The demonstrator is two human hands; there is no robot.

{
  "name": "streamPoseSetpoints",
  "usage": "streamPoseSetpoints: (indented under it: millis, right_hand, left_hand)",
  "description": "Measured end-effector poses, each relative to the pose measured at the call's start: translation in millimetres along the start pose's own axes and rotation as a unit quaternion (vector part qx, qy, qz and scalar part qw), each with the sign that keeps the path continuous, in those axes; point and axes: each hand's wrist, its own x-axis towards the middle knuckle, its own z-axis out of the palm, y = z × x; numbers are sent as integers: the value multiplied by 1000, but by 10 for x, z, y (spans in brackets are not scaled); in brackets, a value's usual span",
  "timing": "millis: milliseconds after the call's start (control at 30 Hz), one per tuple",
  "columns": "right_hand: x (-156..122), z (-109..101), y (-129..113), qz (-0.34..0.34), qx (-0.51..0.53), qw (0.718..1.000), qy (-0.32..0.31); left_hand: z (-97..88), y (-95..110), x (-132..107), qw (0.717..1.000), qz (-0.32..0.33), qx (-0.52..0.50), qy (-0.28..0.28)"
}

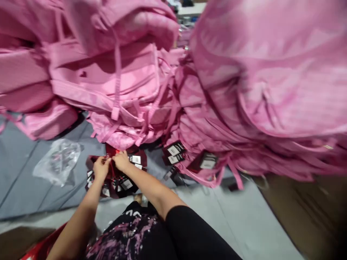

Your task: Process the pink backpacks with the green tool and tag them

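Observation:
A bunch of dark red and black hang tags (pixel 126 184) with white labels lies on the grey cloth at the table's near side. My left hand (pixel 101 167) is closed at the bunch's upper part, thumb and fingers pinched on its thin red strings. Close beside it, my right hand (pixel 121 161) is also closed on the strings, with its fingertips partly hidden. More hang tags (pixel 176 153) lie to the right, against the pink backpacks. Motion blur softens the finer details.
Stacks of pink backpacks (pixel 105 79) line the far side, and a large backpack (pixel 292 72) towers at the right. A crumpled clear plastic bag (pixel 58 162) rests left of the tags on the grey cloth (pixel 21 173). Brown cardboard (pixel 303 209) shows at lower right.

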Motion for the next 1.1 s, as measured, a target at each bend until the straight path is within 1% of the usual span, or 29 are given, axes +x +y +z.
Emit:
streamPoseSetpoints:
  millis: [67,133,300,433,500,633,733,833,900,967,1033,1100]
  right_hand:
    - [-1,-6,10,7,-15,1000,9]
    - [-59,-40,32,9,-29,999,25]
    - [-263,-144,29,13,-52,995,86]
    - [-321,-161,43,63,-64,988,123]
    - [-344,-174,56,69,-74,986,134]
    - [-423,-215,101,59,-101,984,137]
    - [-484,-226,150,74,-118,981,135]
    - [-518,-232,168,84,-130,979,136]
    - [-525,-246,146,86,-137,977,138]
    - [-530,-261,102,72,-143,977,142]
    - [-549,-259,65,54,-148,978,136]
    - [-590,-234,65,61,-152,979,124]
  left_hand:
    - [4,-33,45,1000,8,-18,-9]
    - [22,-27,65,999,15,-35,-17]
    - [52,101,5,997,49,-53,-17]
    - [104,201,8,993,95,-58,-46]
    - [117,229,19,990,111,-67,-60]
    - [102,239,20,988,103,-98,-54]
    - [99,233,-1,986,97,-125,-47]
    - [124,239,-23,981,111,-150,-46]
    - [147,238,-24,975,130,-168,-67]
    - [157,224,-13,967,147,-183,-101]
    - [147,197,2,961,154,-193,-124]
    - [124,171,15,958,156,-197,-139]
